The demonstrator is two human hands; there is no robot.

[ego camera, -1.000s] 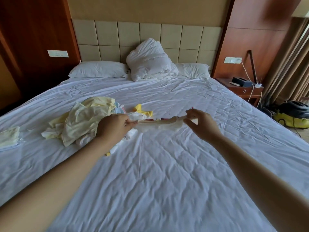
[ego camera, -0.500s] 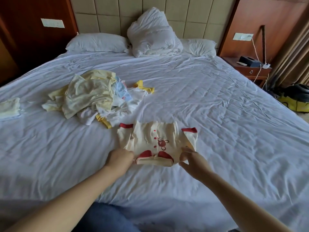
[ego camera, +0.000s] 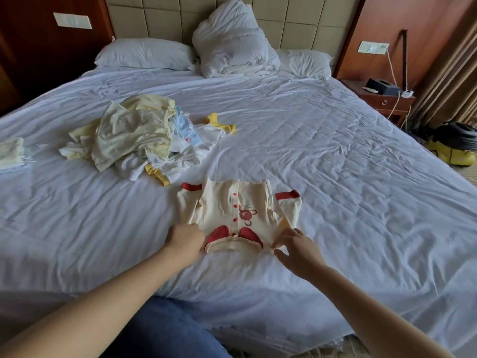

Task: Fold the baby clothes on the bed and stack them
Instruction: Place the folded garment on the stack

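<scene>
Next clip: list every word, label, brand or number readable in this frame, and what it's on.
None can be read.
The cream baby top carries only a red cartoon print and red buttons, no letters.
The yellow machine, the black box on the nightstand and the wall plate show no legible marking.

1. Soft daylight from rt, curtain (ego camera: 459, 73) side; bed (ego camera: 335, 164) sheet bright, no glare.
2. Left wood wall (ego camera: 38, 60) v. dark, underexposed.
3. Near bed edge shaded, lower left.
4. Wide-angle bend at frame edges; forearms (ego camera: 77, 319) slightly soft.
</scene>
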